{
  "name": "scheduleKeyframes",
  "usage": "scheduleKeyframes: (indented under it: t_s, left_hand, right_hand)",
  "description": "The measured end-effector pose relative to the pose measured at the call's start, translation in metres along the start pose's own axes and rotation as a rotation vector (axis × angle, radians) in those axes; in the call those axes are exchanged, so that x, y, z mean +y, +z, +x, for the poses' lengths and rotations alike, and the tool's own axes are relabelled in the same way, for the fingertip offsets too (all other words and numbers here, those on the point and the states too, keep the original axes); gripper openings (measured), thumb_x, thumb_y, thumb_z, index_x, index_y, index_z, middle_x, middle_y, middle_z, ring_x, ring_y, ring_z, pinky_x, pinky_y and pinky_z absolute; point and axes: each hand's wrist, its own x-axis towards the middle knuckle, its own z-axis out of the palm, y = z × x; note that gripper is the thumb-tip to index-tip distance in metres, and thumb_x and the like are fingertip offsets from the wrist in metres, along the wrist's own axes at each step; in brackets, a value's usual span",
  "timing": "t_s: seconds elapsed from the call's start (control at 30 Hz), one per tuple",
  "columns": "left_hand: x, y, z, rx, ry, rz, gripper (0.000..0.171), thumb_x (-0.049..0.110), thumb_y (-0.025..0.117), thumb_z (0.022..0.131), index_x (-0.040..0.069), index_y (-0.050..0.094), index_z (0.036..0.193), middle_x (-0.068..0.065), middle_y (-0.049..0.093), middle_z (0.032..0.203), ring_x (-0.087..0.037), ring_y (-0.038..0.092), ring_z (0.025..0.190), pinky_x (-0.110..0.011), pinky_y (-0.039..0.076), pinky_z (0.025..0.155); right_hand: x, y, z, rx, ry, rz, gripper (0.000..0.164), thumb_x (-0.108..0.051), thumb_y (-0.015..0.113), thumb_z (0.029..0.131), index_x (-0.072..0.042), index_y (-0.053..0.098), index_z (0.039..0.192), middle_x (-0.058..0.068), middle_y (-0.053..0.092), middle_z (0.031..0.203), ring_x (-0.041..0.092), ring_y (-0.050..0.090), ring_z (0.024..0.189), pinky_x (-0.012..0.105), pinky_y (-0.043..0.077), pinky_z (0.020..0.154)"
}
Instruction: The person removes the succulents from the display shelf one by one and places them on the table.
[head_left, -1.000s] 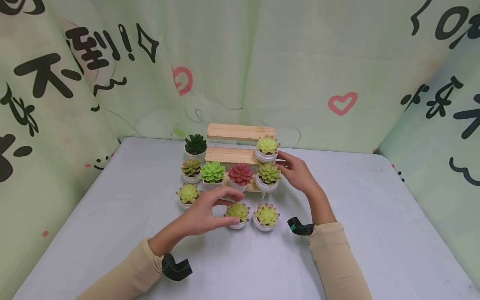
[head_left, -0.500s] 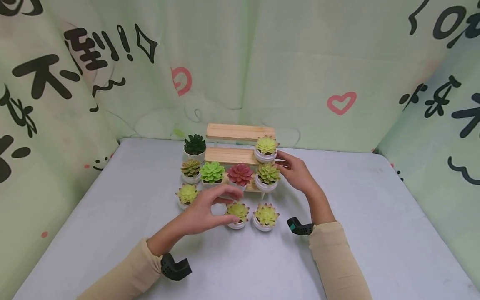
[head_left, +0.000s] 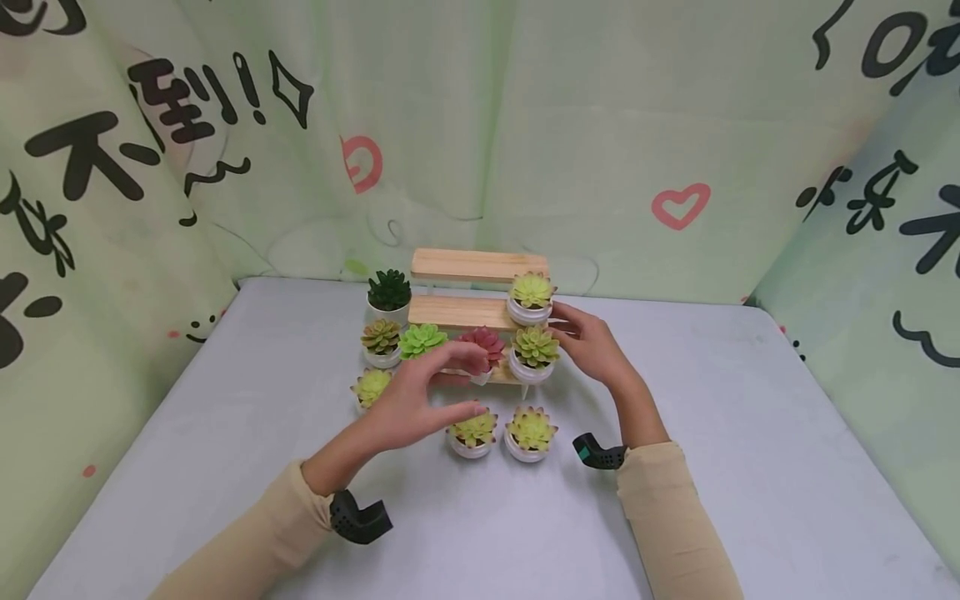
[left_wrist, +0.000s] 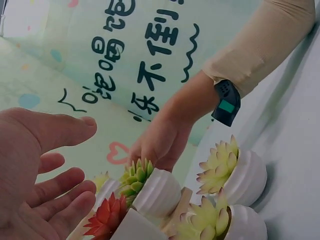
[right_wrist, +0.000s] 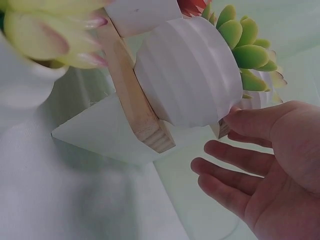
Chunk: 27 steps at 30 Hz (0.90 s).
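Observation:
My left hand hovers with thumb and fingers spread apart, holding nothing. Behind its fingers, partly hidden, a red succulent in a white pot stands at the wooden tiered stand. Below the thumb sits a yellow-green succulent on the table. My right hand is at the stand's right end, fingers loosely extended. Its thumb tip is at the ribbed white pot of a green succulent on the lowest tier; I cannot tell whether they touch. Another yellow succulent occupies the middle tier.
A second yellow succulent stands at front right on the white table. Left of the stand are a dark green succulent, an olive one and a pale yellow one. A bright green succulent is partly hidden by the left hand.
My left hand has risen slightly, away from the front yellow-green succulent, and now covers part of the red one. The right hand stays where it was.

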Motion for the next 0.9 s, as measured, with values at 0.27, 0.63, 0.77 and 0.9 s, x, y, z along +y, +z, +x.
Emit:
scheduleKeyframes:
  t_s: [0.27, 0.63, 0.77, 0.9]
  left_hand:
    - [0.002, -0.004, 0.015, 0.021, -0.031, 0.029, 0.052, 0.016, 0.076, 0.084, 0.007, 0.053, 0.130, -0.010, 0.059, 0.129, -0.024, 0.062, 0.114, -0.045, 0.053, 0.097]
    - [0.002, -0.009, 0.032, 0.058, -0.019, 0.075, 0.053, 0.019, 0.076, 0.084, 0.013, 0.053, 0.131, -0.006, 0.059, 0.126, -0.023, 0.063, 0.110, -0.037, 0.055, 0.096]
    - [0.003, -0.010, 0.039, 0.072, -0.018, 0.100, 0.052, 0.016, 0.076, 0.084, 0.013, 0.053, 0.131, -0.006, 0.059, 0.127, -0.023, 0.065, 0.110, -0.038, 0.055, 0.095]
    - [0.003, -0.010, 0.045, 0.068, -0.043, 0.108, 0.053, 0.019, 0.076, 0.084, 0.015, 0.053, 0.132, -0.007, 0.058, 0.128, -0.022, 0.064, 0.112, -0.037, 0.055, 0.095]
  right_hand:
    - [0.000, 0.000, 0.001, -0.002, 0.003, -0.001, 0.053, -0.020, 0.053, 0.100, -0.010, 0.036, 0.149, 0.019, 0.049, 0.143, 0.038, 0.052, 0.128, 0.051, 0.045, 0.106]
    - [0.000, 0.000, 0.001, 0.006, -0.020, -0.004, 0.053, -0.019, 0.053, 0.100, -0.009, 0.036, 0.149, 0.019, 0.050, 0.143, 0.037, 0.051, 0.129, 0.050, 0.043, 0.108]
    - [-0.001, 0.000, 0.001, 0.005, -0.022, -0.004, 0.052, -0.019, 0.053, 0.100, -0.010, 0.036, 0.149, 0.019, 0.050, 0.143, 0.037, 0.052, 0.129, 0.050, 0.043, 0.108]
    - [-0.001, 0.000, 0.001, 0.000, -0.015, 0.003, 0.052, -0.020, 0.053, 0.100, -0.010, 0.036, 0.149, 0.019, 0.049, 0.143, 0.037, 0.051, 0.129, 0.051, 0.043, 0.108]
